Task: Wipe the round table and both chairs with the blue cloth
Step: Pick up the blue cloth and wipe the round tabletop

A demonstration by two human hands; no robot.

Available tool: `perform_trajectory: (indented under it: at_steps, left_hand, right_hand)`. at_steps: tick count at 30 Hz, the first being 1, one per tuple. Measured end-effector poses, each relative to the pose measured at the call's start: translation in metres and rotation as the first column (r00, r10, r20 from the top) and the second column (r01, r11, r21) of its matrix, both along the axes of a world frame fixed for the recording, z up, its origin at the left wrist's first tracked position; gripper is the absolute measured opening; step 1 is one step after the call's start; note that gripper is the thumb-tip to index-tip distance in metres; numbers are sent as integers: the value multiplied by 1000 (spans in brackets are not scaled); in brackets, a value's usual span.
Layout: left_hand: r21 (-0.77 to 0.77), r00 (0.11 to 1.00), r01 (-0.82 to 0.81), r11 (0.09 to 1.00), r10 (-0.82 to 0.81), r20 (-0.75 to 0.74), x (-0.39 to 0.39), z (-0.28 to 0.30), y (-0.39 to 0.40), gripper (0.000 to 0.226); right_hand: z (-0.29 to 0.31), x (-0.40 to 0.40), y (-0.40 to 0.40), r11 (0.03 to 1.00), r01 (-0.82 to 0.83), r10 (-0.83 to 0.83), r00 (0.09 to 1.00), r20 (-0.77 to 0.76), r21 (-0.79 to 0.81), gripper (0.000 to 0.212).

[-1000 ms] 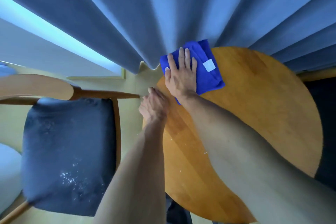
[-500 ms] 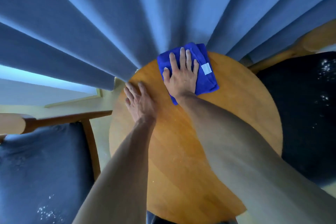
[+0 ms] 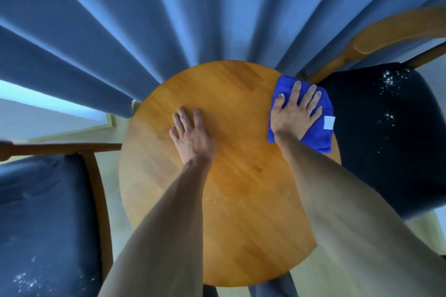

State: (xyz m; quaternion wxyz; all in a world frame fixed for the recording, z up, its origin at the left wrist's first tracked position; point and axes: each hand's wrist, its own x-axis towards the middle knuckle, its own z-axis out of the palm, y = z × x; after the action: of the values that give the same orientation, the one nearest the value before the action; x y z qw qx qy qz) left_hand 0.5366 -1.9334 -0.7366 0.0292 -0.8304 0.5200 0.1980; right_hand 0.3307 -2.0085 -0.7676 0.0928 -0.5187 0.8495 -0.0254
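Note:
The round wooden table [image 3: 231, 190] fills the middle of the view. My right hand [image 3: 295, 113] presses flat on the folded blue cloth [image 3: 321, 132] at the table's right edge; the cloth hangs partly over the rim and shows a white label. My left hand [image 3: 191, 136] lies flat on the tabletop left of centre, fingers spread, holding nothing. A chair with a dark blue seat [image 3: 43, 219] stands at the left, a second chair with a dark seat [image 3: 386, 142] at the right. Both seats carry white crumbs. Fine crumbs dot the near half of the table.
Blue curtains [image 3: 169, 19] hang just behind the table and touch its far edge. A bright window strip [image 3: 48, 113] shows at the left. The right chair's wooden backrest [image 3: 395, 34] curves at the upper right. Pale floor [image 3: 113, 212] lies between table and left chair.
My right hand has slid the cloth from the far edge of the table to its right edge. My left hand has moved from the table's left rim to lie flat near the centre.

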Motion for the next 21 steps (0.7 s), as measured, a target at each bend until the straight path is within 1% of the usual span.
perform_trajectory:
  at_steps: [3, 4, 5, 6, 7, 11, 14, 16, 18, 21]
  left_hand:
    - [-23, 978, -204, 979, 205, 40, 55, -1, 59, 54]
    - [-41, 974, -220, 975, 222, 53, 73, -4, 77, 53]
    - [-53, 977, -198, 979, 202, 72, 92, -7, 96, 52]
    - [-60, 981, -169, 984, 174, 87, 110, -10, 112, 53]
    - [-64, 981, -172, 983, 177, 84, 126, -12, 127, 52]
    - [-35, 915, -401, 915, 402, 21, 175, -10, 172, 48]
    - [19, 906, -424, 906, 424, 11, 206, -16, 203, 43]
    - [53, 903, -430, 901, 429, 24, 222, -22, 224, 47]
    - [84, 895, -446, 891, 445, 29, 227, -24, 239, 51]
    - [76, 878, -479, 875, 479, 10, 217, -21, 248, 53]
  right_hand:
    - [0, 23, 23, 1000, 6, -6, 999, 37, -16, 64]
    - [1, 34, 32, 1000, 0, 1, 999, 43, -29, 63]
    - [0, 50, 44, 999, -19, 21, 999, 42, -42, 62]
    - [0, 73, 55, 997, -51, 54, 998, 44, -50, 61]
    - [1, 101, 67, 994, -94, 97, 994, 55, -46, 60]
    - [4, 229, 113, 962, -271, 273, 959, 77, -25, 58]
    - [3, 308, 152, 875, -482, 484, 871, 81, -48, 57]
    - [0, 338, 180, 799, -598, 601, 797, 67, -57, 57]
    - [-1, 344, 197, 756, -652, 654, 754, 59, -54, 57]
    - [1, 328, 212, 707, -705, 707, 706, 44, -46, 57]
